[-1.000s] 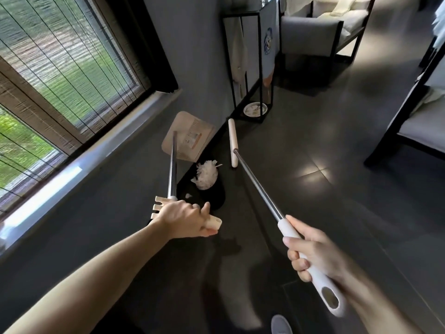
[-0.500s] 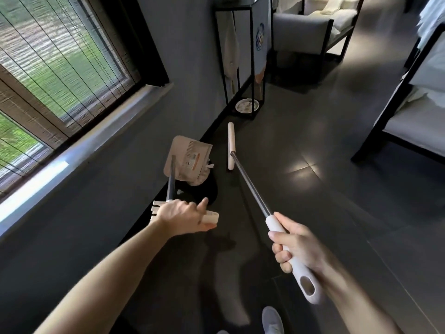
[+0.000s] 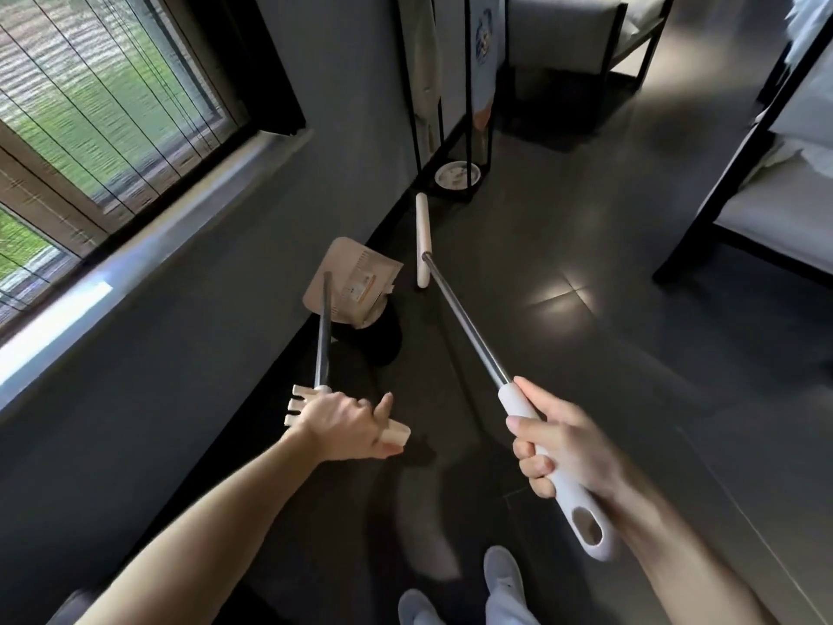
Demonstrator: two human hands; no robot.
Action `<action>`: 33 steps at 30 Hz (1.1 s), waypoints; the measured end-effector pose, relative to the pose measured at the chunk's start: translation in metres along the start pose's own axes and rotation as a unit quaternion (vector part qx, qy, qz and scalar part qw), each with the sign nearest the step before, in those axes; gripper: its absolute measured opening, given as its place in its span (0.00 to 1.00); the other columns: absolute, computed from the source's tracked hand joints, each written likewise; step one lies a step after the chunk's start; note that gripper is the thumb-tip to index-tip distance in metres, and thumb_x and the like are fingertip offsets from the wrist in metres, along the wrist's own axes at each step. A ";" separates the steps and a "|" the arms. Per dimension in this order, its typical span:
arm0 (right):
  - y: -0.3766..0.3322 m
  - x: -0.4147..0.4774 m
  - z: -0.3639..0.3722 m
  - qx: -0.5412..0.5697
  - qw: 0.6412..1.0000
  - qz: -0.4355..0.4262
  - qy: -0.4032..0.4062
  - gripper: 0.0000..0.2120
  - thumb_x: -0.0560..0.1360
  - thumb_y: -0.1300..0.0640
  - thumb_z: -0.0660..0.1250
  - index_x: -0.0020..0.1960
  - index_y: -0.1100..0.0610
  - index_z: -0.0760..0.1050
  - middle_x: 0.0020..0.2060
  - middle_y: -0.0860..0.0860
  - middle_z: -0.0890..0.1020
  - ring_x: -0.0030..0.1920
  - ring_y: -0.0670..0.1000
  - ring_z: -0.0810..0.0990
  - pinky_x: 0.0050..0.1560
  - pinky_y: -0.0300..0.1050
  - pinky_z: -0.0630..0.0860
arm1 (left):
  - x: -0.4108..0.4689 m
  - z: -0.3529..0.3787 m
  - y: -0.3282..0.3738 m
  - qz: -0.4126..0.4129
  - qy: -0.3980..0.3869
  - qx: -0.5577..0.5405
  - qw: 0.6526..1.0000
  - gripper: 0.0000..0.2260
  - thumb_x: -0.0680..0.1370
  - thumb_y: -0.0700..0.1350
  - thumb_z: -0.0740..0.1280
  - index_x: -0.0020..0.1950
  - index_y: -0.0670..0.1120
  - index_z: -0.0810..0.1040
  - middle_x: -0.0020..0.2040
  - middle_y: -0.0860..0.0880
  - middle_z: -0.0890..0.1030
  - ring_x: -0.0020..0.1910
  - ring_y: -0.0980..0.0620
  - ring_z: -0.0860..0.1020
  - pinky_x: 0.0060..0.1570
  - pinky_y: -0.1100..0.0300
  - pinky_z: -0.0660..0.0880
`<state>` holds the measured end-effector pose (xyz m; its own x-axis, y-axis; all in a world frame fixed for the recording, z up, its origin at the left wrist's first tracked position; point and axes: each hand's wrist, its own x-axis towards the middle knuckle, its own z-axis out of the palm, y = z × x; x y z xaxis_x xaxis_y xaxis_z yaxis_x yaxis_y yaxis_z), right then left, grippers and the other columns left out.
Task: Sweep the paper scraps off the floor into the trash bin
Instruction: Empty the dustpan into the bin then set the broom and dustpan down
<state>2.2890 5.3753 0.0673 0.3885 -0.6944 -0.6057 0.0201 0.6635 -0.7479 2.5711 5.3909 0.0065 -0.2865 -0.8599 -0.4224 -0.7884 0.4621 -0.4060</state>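
- Both hands clamped: left hand [image 3: 342, 426] on the dustpan [image 3: 356, 281] handle, right hand [image 3: 563, 448] on the broom [image 3: 473, 329].
- Dustpan tilts over trash bin [image 3: 390, 345]; off-centre, paper scraps [image 3: 366, 321] could spill.

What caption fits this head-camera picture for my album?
Left hand holds the dustpan over the black trash bin while the right hand grips the broom.

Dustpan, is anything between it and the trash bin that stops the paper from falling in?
Nothing visible does. The left hand holds the dustpan tipped right over the black trash bin, with paper scraps at its lower edge. The broom in the right hand is off to the side.
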 end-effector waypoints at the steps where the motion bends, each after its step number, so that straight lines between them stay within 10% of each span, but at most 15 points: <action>1: 0.002 0.000 0.000 -0.002 1.000 0.005 0.004 0.30 0.78 0.66 0.61 0.75 0.45 0.59 0.26 0.50 0.70 0.21 0.44 0.65 0.19 0.36 0.64 | 0.000 -0.004 -0.010 0.006 -0.001 0.020 1.000 0.39 0.76 0.69 0.42 0.78 0.43 0.50 0.59 0.44 0.78 0.51 0.42 0.81 0.47 0.50 0.74; 7: 0.008 0.006 0.004 0.006 0.999 0.032 0.021 0.29 0.79 0.67 0.61 0.76 0.49 0.59 0.28 0.52 0.69 0.20 0.44 0.65 0.18 0.35 0.64 | -0.032 -0.063 -0.093 -0.256 0.073 -0.152 0.952 0.39 0.69 0.76 0.45 0.76 0.58 0.55 0.65 0.50 0.77 0.59 0.44 0.78 0.50 0.53 0.75; 15: 0.006 0.024 0.032 -0.020 0.997 0.068 0.031 0.29 0.79 0.68 0.61 0.76 0.53 0.57 0.28 0.52 0.68 0.19 0.43 0.66 0.19 0.34 0.64 | -0.129 -0.073 -0.171 -0.468 0.430 -0.488 0.598 0.26 0.77 0.66 0.58 0.60 0.45 0.76 0.38 0.49 0.77 0.28 0.55 0.73 0.23 0.65 0.66; 22: 0.033 0.031 0.067 -0.051 0.991 0.122 0.032 0.25 0.79 0.67 0.61 0.73 0.54 0.61 0.24 0.50 0.68 0.19 0.43 0.66 0.18 0.34 0.64 | -0.153 0.019 -0.139 -0.496 0.345 -0.534 0.591 0.26 0.77 0.52 0.68 0.73 0.59 0.64 0.60 0.43 0.77 0.47 0.48 0.77 0.43 0.58 0.75; 33: 0.065 0.065 0.143 -0.122 0.968 0.218 -0.017 0.21 0.79 0.66 0.60 0.71 0.64 0.60 0.23 0.50 0.68 0.20 0.43 0.67 0.18 0.33 0.62 | -0.163 0.140 -0.080 -0.547 0.220 -0.642 0.490 0.28 0.78 0.45 0.66 0.72 0.68 0.61 0.65 0.47 0.76 0.56 0.48 0.77 0.55 0.60 0.71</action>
<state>2.4476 5.4135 0.0181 0.3415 -0.3500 -0.8723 -0.3692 0.8035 -0.4669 2.7569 5.5247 -0.0053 0.8235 -0.5340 -0.1916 -0.2117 -0.6026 0.7694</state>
